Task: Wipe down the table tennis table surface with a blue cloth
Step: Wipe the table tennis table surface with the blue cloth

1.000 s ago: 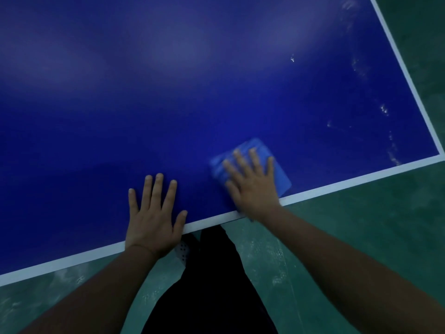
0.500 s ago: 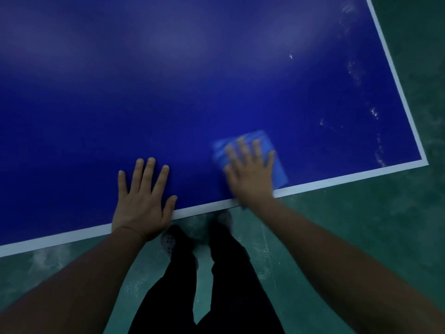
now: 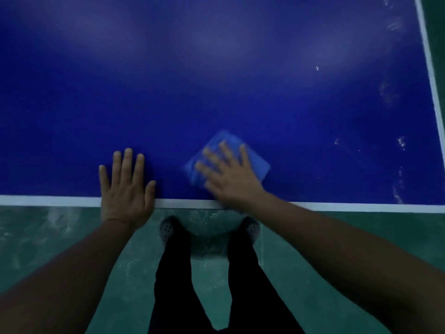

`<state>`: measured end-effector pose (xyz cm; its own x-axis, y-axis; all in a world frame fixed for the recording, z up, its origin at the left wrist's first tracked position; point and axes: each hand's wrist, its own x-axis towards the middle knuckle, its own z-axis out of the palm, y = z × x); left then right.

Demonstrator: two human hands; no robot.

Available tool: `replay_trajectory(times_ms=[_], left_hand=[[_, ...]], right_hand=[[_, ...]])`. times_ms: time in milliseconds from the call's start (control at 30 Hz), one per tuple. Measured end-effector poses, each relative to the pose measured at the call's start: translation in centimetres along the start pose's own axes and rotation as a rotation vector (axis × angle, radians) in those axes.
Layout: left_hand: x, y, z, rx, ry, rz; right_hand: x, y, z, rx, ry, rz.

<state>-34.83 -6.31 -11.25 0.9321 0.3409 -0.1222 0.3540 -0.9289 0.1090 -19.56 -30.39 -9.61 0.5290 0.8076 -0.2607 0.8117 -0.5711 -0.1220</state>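
Right now the right hand [image 3: 232, 179] lies flat on the cloth [image 3: 255, 159], fingers straight and spread apart, pressing it onto the table [image 3: 216, 80]. Hand is motion-blurred, so fingertip detail is soft. Cloth is a folded blue square, turned like a diamond, sitting on the table surface just beyond the near white edge line [image 3: 187, 203]; its far and right corners stick out past the fingers, the rest is under the palm. Heel of that hand sits at the edge line.

Left hand [image 3: 125, 186] also flat on the table, well to the left of the cloth and not touching it. Fingers straight, close together, thumb angled out to the right. Its wrist crosses the edge line and hangs over the table's near side. It holds nothing.

Table surface is dark blue with pale glare patches across the far part. White side line [image 3: 431, 75] runs down the right side and meets the near line at the corner, at the frame's right edge. White specks and smears [image 3: 401, 143] sit on the surface along that right side, well apart from the cloth.

Below the table edge: green floor [image 3: 48, 242], scuffed pale in spots. Two legs in black trousers [image 3: 173, 285] stand between the forearms, with grey perforated shoes [image 3: 166, 230] poking out near the table edge.
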Motion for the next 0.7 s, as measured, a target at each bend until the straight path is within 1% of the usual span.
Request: replay_trajectory(times_ms=[33, 67, 100, 133, 200, 267, 333, 367, 400, 433, 467, 533, 567, 600, 633, 667, 700], left_hand=[[-0.5, 0.3, 0.2, 0.001, -0.007, -0.044], [-0.7, 0.6, 0.3, 0.005, -0.02, -0.076], [-0.8, 0.8, 0.4, 0.011, -0.033, -0.1], [-0.7, 0.8, 0.4, 0.019, -0.045, -0.115], [-0.6, 0.8, 0.3, 0.041, -0.061, -0.119], [-0.6, 0.7, 0.2, 0.055, -0.073, -0.109], [-0.5, 0.8, 0.0, 0.05, -0.083, -0.107], [-0.5, 0.8, 0.0, 0.045, -0.084, -0.108], [-0.5, 0.7, -0.1, 0.036, -0.081, -0.107], [-0.5, 0.6, -0.2, 0.015, -0.072, -0.101], [-0.5, 0.4, -0.2, -0.025, -0.057, -0.088], [-0.8, -0.4, -0.4, -0.135, -0.021, -0.038], [-1.0, -0.8, -0.4, -0.185, -0.003, -0.012], [-1.1, -1.2, -0.5, -0.222, 0.01, 0.004], [-1.3, -1.4, -0.6, -0.243, 0.019, 0.006], [-1.4, -1.5, -0.6, -0.25, 0.025, -0.005], [-1.5, -1.3, -0.8, -0.242, 0.032, -0.023]], right_hand=[[-1.6, -0.3, 0.7, -0.04, -0.023, -0.205], [-3.1, 0.9, 1.2, -0.052, -0.013, -0.324], [-4.1, 3.3, 1.3, -0.068, 0.018, -0.357], [-4.6, 5.9, 1.1, -0.093, 0.035, -0.32], [-4.7, 11.2, 0.2, -0.116, 0.024, -0.155], [-3.6, 13.7, -1.2, -0.075, -0.021, 0.03], [-1.0, 12.0, -2.0, -0.015, 0.0, 0.233], [0.7, 9.9, -2.2, 0.009, 0.029, 0.322], [2.3, 7.3, -2.4, 0.025, 0.044, 0.366], [3.7, 4.5, -2.4, 0.034, 0.045, 0.354], [4.5, 1.5, -2.1, 0.035, 0.037, 0.282], [3.8, -3.4, -1.3, 0.032, 0.008, 0.049], [2.4, -4.6, -0.8, 0.042, -0.001, -0.03], [0.9, -4.4, -0.3, 0.055, 0.009, -0.066], [-0.7, -2.9, 0.3, 0.052, 0.013, -0.052], [-2.3, -0.5, 0.9, 0.041, 0.016, 0.018], [-4.0, 2.7, 1.4, 0.02, 0.024, 0.136]])
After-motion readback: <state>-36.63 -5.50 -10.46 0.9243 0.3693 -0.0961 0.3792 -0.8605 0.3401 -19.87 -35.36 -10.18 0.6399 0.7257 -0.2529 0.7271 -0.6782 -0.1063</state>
